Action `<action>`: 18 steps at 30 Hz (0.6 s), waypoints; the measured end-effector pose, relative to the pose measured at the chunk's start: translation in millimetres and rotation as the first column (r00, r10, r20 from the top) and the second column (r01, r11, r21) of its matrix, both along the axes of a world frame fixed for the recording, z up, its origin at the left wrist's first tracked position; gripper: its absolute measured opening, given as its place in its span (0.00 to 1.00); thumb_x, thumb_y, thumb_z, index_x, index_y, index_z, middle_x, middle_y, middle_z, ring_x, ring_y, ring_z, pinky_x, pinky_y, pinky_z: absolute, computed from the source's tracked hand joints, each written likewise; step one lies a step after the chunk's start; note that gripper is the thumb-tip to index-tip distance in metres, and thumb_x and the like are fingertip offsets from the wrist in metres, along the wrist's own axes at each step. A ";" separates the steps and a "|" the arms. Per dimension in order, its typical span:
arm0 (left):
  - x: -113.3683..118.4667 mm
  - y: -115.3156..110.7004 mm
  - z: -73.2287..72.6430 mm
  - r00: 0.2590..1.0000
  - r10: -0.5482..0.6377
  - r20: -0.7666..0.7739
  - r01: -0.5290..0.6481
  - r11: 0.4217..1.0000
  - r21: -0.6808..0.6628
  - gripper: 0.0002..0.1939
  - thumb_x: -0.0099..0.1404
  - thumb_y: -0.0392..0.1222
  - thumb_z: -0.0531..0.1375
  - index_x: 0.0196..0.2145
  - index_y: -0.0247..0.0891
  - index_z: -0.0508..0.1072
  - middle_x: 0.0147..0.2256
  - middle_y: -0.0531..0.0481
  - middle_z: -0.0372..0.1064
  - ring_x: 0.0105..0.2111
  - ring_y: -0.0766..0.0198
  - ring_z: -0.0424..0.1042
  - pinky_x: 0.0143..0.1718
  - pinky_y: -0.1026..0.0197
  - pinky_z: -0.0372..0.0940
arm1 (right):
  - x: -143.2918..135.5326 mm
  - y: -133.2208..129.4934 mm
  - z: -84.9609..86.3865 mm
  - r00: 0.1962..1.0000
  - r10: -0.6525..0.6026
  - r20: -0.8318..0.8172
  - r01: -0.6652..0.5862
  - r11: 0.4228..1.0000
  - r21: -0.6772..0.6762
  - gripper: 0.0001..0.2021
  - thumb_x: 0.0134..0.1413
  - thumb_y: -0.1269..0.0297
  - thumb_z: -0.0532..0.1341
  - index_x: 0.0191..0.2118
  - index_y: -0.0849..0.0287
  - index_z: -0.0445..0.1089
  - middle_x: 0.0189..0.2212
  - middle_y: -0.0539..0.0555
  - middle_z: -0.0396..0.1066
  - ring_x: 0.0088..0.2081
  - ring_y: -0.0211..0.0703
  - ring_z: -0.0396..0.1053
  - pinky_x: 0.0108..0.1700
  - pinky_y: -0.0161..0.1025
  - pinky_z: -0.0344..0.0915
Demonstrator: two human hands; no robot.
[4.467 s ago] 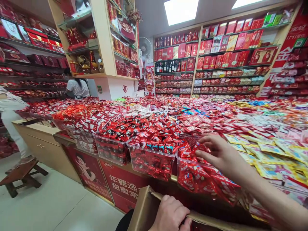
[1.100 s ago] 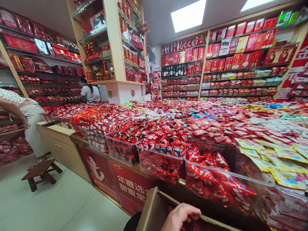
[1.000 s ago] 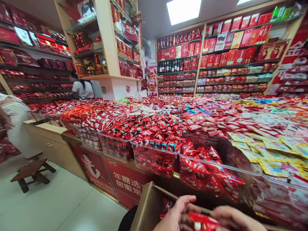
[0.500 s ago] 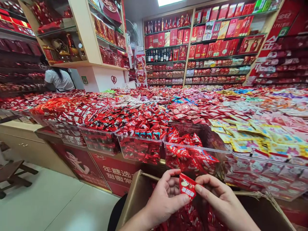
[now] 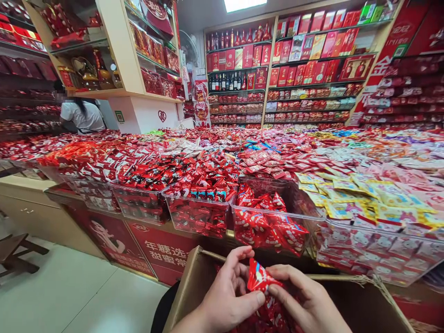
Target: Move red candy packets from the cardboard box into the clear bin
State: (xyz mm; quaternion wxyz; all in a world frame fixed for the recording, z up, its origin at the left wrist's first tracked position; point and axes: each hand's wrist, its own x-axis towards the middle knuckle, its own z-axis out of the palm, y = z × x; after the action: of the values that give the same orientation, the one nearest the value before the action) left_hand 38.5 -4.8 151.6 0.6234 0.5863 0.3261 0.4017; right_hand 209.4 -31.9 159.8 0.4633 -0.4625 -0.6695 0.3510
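A small red wrapped packet (image 5: 259, 276) is held between my two hands, over an open cardboard box (image 5: 185, 290). My left hand (image 5: 231, 296) has its thumb against the packet's lower edge, with its fingers curled behind. On the other side, my right hand (image 5: 300, 296) pinches the packet's right corner between thumb and fingers. More red packets (image 5: 272, 311) lie in the box beneath the hands. Just beyond the box, a clear bin (image 5: 277, 213) is partly filled with similar red packets (image 5: 268, 226).
Bins heaped with wrapped sweets (image 5: 199, 189) line the counter, with yellow packets (image 5: 360, 199) at the right. A person in a white shirt (image 5: 83, 114) stands behind it at the left. A wooden stool (image 5: 21, 252) is on the floor at lower left.
The packet has turned between my hands and now shows another side. Both hands have shifted slightly left and down, and the whole view has shifted a little.
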 end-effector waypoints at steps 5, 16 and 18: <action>3.2 -0.3 -2.1 0.978 -0.073 0.194 0.097 0.988 -0.120 0.26 0.53 0.36 0.64 0.48 0.42 0.59 0.45 0.47 0.66 0.43 0.65 0.67 0.46 0.60 0.59 | -0.8 -1.7 4.1 0.955 -0.079 -0.286 0.019 0.978 -0.208 0.09 0.48 0.58 0.60 0.31 0.58 0.71 0.32 0.54 0.73 0.37 0.42 0.71 0.39 0.33 0.68; 8.0 2.2 -0.4 0.963 -0.150 0.222 0.206 0.944 -0.257 0.30 0.52 0.37 0.64 0.49 0.40 0.55 0.37 0.48 0.70 0.33 0.68 0.71 0.36 0.64 0.62 | 8.5 -4.0 2.4 0.997 -0.025 0.070 0.024 1.000 0.011 0.15 0.50 0.62 0.60 0.46 0.54 0.67 0.45 0.58 0.68 0.46 0.45 0.67 0.46 0.40 0.66; 8.1 -0.3 -6.0 0.964 -0.159 0.215 0.212 0.944 -0.254 0.30 0.52 0.36 0.64 0.49 0.41 0.55 0.39 0.48 0.69 0.36 0.68 0.70 0.38 0.64 0.61 | 8.4 -3.9 3.4 0.980 -0.007 0.198 -0.016 0.993 0.115 0.12 0.50 0.64 0.59 0.42 0.54 0.70 0.44 0.58 0.69 0.46 0.45 0.67 0.46 0.38 0.66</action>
State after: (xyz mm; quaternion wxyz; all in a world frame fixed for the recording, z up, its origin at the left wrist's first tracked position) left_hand 46.7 -5.1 145.5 0.7623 0.4811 0.2602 0.3461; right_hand 217.8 -35.8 163.2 0.4196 -0.4659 -0.7327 0.2647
